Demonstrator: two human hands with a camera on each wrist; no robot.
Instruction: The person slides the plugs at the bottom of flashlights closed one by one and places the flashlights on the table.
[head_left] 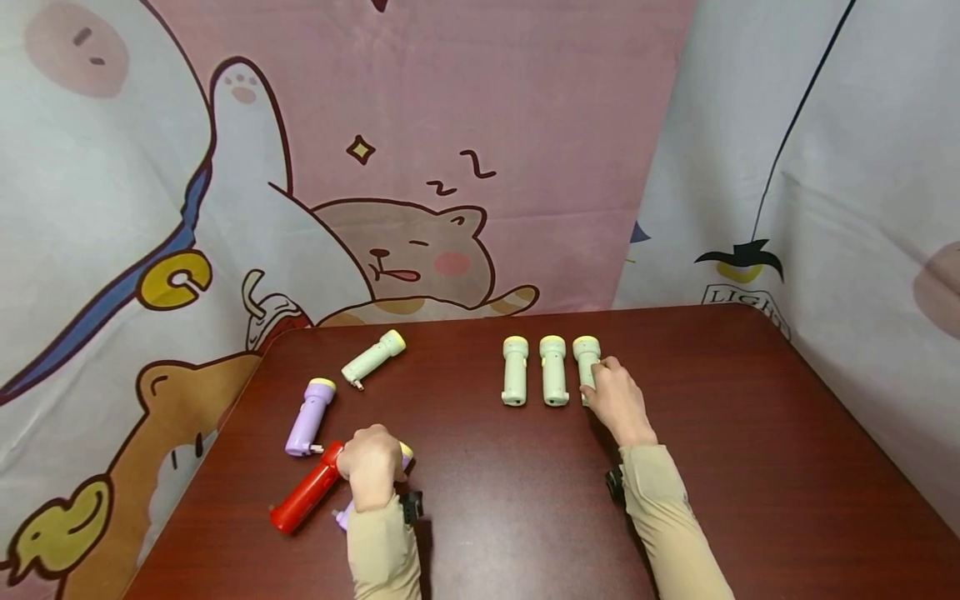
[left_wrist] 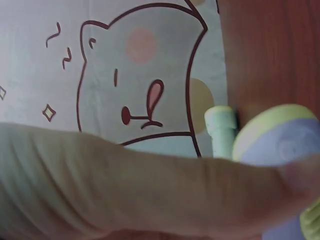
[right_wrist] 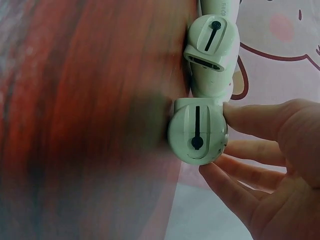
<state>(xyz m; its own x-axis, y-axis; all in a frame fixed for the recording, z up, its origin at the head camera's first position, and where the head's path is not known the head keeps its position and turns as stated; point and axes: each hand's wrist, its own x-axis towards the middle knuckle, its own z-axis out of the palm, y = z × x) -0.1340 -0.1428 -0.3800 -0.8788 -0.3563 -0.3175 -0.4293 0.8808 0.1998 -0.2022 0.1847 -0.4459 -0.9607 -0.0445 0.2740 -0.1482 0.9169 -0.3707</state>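
On the left side of the table, my left hand (head_left: pixel 372 458) grips a purple flashlight (head_left: pixel 407 458) with a yellow rim. The hand covers its middle, and in the left wrist view the thumb (left_wrist: pixel 215 192) lies across its purple body (left_wrist: pixel 280 142). A red flashlight (head_left: pixel 303 496) lies right beside that hand. Farther right, my right hand (head_left: pixel 619 403) holds a pale green flashlight (head_left: pixel 587 353), the rightmost of three in a row. The right wrist view shows thumb and fingers around its tail end (right_wrist: pixel 198 131).
Two more green flashlights, the middle one (head_left: pixel 553 371) and the left one (head_left: pixel 515 371), lie parallel in the row. Another green flashlight (head_left: pixel 373 357) lies slanted at the back left, with a second purple flashlight (head_left: pixel 309 418) nearer. The brown table (head_left: pixel 750 467) meets a cartoon-printed cloth (head_left: pixel 570 167).
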